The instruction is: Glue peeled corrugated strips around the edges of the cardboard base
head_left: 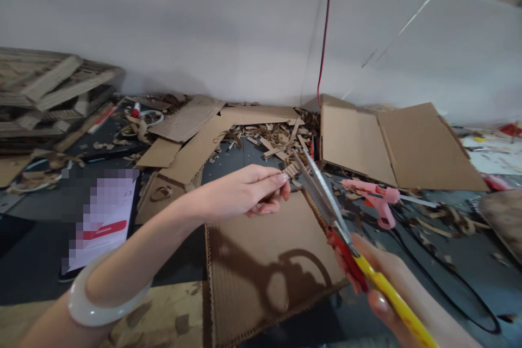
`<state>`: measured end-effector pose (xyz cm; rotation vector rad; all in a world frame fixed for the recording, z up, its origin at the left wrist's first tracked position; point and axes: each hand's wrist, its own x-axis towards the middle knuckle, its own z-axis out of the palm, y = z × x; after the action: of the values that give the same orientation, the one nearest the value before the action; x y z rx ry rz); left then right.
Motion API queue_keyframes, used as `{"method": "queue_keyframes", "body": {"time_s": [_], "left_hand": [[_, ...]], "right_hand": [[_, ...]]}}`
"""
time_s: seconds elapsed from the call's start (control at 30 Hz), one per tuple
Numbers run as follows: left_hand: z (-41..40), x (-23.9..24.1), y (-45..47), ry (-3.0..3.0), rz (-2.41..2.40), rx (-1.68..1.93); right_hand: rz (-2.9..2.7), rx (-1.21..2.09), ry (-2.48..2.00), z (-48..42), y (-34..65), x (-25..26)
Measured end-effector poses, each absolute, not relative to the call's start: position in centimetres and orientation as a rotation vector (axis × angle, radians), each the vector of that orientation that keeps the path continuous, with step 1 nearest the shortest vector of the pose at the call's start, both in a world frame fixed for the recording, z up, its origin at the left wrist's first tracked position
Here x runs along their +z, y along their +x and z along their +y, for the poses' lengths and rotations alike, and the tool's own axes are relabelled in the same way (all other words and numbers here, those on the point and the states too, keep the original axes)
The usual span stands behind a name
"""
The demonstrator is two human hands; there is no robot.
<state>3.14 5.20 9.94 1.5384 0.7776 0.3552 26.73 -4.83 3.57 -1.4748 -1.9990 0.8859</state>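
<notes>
Pink glue gun (pixel 377 201) and black cord (pixel 465 283) block rightward.

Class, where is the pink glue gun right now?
In the head view, the pink glue gun lies right of the scissors, beyond the right hand.

- Your right hand (pixel 379 283) grips the scissors (pixel 326 201), blades reaching towards your left hand (pixel 244 193).
- The cardboard sheet (pixel 265 266) lies on the bench (pixel 222 166) between your hands, its top corner just below your left fingers (pixel 273 187).
- The glue gun (pixel 377 201) lies right of the blades, ahead of your right hand.
- Ahead of your right hand, past the glue gun, sits the opened cardboard box (pixel 399 147).
- Straight ahead, cardboard scraps (pixel 269 141) lie piled against the wall (pixel 163 22).
- Left of your left forearm lies the phone (pixel 100 223).
- Further left, ahead, sits stacked cardboard (pixel 44 87).
</notes>
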Motion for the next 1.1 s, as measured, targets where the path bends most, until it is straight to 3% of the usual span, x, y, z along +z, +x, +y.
{"method": "queue_keyframes", "body": {"time_s": [0.13, 0.33, 0.77, 0.93, 1.1], "left_hand": [[5.1, 9.8, 3.3, 1.554, 0.782, 0.383], [5.1, 9.6, 3.5, 1.547, 0.792, 0.372], [5.4, 9.2, 3.8, 1.582, 0.803, 0.32], [5.4, 9.2, 3.8, 1.612, 0.801, 0.307], [5.0, 9.7, 3.1, 1.805, 0.852, 0.292]], "right_hand": [[-2.023, 1.127, -1.431, -4.7, 24.9, 5.9], [-2.025, 1.228, -1.431, -4.3, 25.0, 5.7], [-1.988, 1.203, -1.495, -4.3, 25.0, 4.5], [-1.873, 0.971, -1.573, -4.6, 24.5, 3.7], [-1.836, 0.544, -1.931, -5.2, 28.6, 3.2]]}}
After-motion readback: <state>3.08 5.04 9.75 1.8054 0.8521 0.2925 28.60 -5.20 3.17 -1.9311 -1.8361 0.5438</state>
